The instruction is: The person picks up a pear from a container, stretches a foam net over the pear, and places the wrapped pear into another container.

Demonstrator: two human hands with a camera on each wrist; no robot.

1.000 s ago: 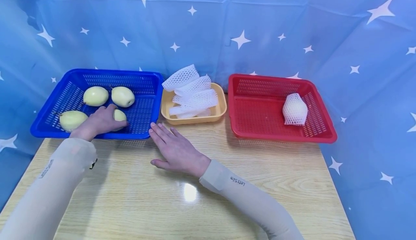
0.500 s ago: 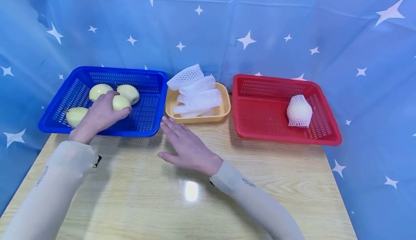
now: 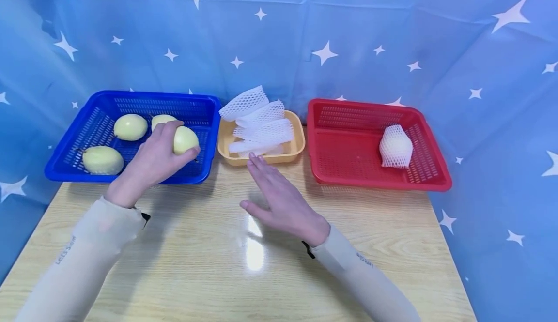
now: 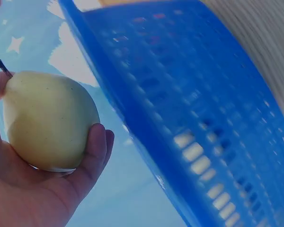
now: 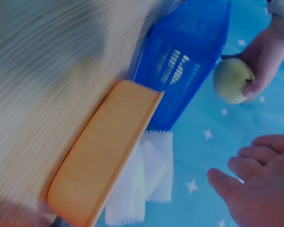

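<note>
3 pears (image 3: 102,160) lie in the blue basket (image 3: 198,111) in head view; a 4th, the held pear (image 3: 185,141), is in the left hand (image 3: 154,160), fingers and thumb clamped round it, above the basket's front-right part. Change over the last 1 s: that pear has come up off the basket floor and toward the middle, and the right hand (image 3: 285,203) has shifted from the basket's near corner to just in front of the yellow tray (image 3: 244,160). Right fingers extended, close together, thumb apart, nothing held. Net sleeves (image 3: 265,130) are piled in the tray; 1 netted fruit (image 3: 395,146) sits in the red basket (image 3: 340,152). Left wrist view: held pear gripped, stem showing, no net on it, apart from the basket wall. Right wrist view: same pear well apart from the right hand, which touches neither tray nor sleeves. My read: pick is done, pear is free of the others, sleeving not yet begun.
</note>
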